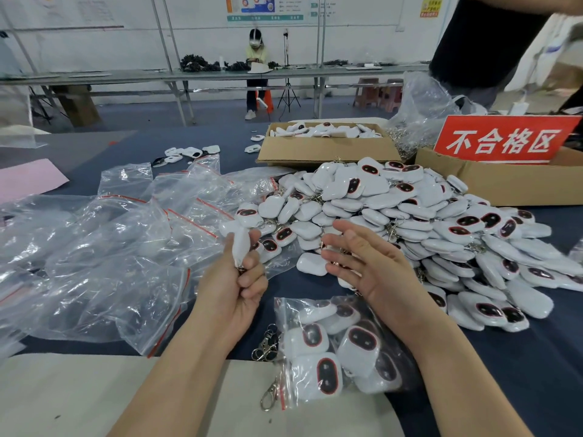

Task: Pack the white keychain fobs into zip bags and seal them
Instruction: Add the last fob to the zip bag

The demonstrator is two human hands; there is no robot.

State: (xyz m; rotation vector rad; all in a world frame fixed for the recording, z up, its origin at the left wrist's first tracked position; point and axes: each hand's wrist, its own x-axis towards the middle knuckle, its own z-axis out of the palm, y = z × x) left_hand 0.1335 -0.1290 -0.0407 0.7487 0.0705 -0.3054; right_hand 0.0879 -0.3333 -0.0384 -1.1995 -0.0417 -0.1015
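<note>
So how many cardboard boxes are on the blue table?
2. One box behind the fob pile holds white fobs; the other box, to its right, carries a red sign. More may be out of view.

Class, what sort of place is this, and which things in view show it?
Probably a factory packing floor: a heap of identical white keychain fobs, empty zip bags beside it, a red sign standing in a cardboard box, and long workbenches behind.
</note>
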